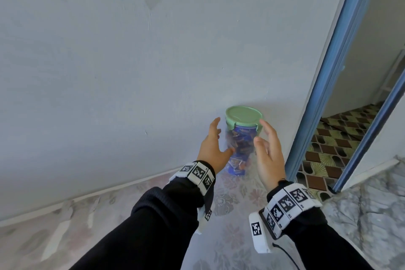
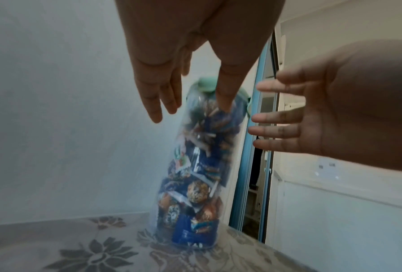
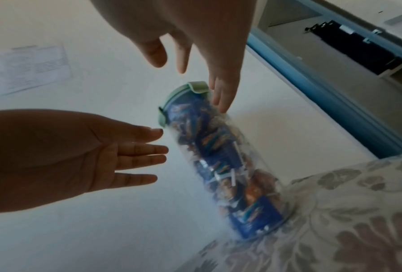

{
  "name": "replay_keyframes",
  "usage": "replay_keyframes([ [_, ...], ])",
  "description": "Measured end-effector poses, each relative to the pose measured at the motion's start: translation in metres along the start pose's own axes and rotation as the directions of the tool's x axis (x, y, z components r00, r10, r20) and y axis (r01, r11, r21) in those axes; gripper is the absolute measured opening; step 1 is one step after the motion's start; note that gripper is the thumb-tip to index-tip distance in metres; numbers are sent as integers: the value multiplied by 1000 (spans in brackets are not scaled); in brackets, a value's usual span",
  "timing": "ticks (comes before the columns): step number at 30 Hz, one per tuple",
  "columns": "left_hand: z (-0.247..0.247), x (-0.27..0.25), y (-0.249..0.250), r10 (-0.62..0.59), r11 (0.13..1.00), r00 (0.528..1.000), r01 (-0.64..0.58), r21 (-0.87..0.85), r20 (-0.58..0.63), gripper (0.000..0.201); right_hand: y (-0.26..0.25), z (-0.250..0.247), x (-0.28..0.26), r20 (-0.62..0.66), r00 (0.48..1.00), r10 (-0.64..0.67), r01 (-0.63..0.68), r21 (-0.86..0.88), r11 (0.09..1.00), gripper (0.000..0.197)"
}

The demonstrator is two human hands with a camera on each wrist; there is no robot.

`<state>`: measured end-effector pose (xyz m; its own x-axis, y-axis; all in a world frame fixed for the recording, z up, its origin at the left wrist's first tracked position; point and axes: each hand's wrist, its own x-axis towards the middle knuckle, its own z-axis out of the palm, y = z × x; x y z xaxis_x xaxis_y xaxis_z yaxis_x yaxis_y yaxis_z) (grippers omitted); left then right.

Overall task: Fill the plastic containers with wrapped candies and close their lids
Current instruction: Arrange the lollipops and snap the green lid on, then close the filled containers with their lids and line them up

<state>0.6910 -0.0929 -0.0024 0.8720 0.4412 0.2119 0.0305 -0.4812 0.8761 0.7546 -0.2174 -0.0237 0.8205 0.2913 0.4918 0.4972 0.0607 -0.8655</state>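
While both hands stay apart, the filled candy container stands between them

As the left hand (image 1: 213, 149) hovers with straight, spread fingers, it is just beside the left wall of the tall clear plastic container (image 1: 240, 149) and holds nothing. This container stands upright on the floral tabletop (image 1: 230, 237) near the white wall (image 1: 131, 61), full of blue wrapped candies (image 2: 195, 184), with the green lid (image 1: 243, 116) clipped on. Beside its right wall, the right hand (image 1: 268, 153) is also spread and holds nothing. Further right is a blue door frame (image 1: 328, 72).
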Motion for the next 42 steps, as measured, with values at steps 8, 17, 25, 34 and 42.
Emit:
replay_keyframes([
  [8, -73, -109, 5, -27, 995, 946, -6, -100, -324, 28, -60, 46, -70, 31, 999, -25, 16, 283, 959, 12],
  [17, -184, -289, -8, -63, 998, 692, 43, -46, -720, 27, -133, 174, -183, 465, 878, -117, -131, 467, 875, 18],
  [25, -270, -416, -43, -8, 930, 147, 365, 47, -989, 51, -186, 303, -277, 706, 686, -176, -291, 488, 823, 7],
  [34, -340, -478, -87, -168, 925, 110, 362, -118, -980, 112, -242, 383, -348, 867, 363, -342, -262, 447, 855, 32],
  [42, -360, -486, -94, -116, 934, 192, 356, -41, -975, 89, -250, 400, -368, 866, 379, -326, -308, 451, 838, 41],
])
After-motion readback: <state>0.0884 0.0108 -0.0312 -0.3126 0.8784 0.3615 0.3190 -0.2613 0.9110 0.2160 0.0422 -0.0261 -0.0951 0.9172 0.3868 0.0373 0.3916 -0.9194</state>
